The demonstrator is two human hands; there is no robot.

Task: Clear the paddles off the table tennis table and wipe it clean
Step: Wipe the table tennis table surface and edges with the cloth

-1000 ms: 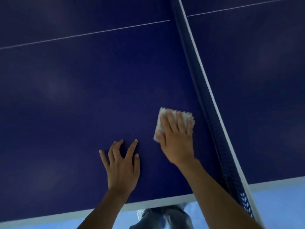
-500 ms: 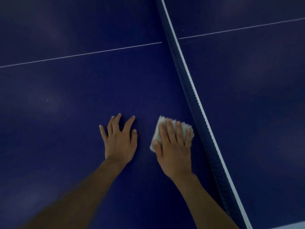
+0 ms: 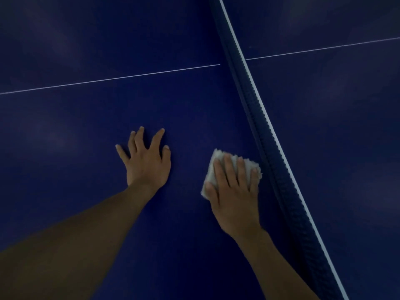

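A: Head view. Where is the cloth?

B: White folded cloth [image 3: 209, 174] lies flat on the blue table [image 3: 86, 137], just beside the net [image 3: 263, 135], on the net's left side. Its far-right corner nearly reaches the foot of the net; whether it touches, cannot tell.

A: Which way does it lie?

B: The exposed left edge runs away from the person, roughly along the net. The far edge slants toward the net. The rest is covered, so the long axis is only likely parallel to the net.

A: Right hand?

B: The right hand [image 3: 234, 195] lies palm-down on the cloth, four fingers straight and close together, pointing away along the net. The thumb rests at the cloth's near-left edge. It is pressing, not curled round.

A: Left hand?

B: The left hand [image 3: 147, 165] is flat on bare table, further left of the net and apart from the cloth. Fingers are straight and fanned, holding nothing.

A: Surroundings?

B: A thin white centre line [image 3: 108, 79] crosses the table beyond both hands and meets the net, continuing on the net's right side. The net, dark mesh with white top tape, runs diagonally from top centre to bottom right and walls off the right half from the cloth.
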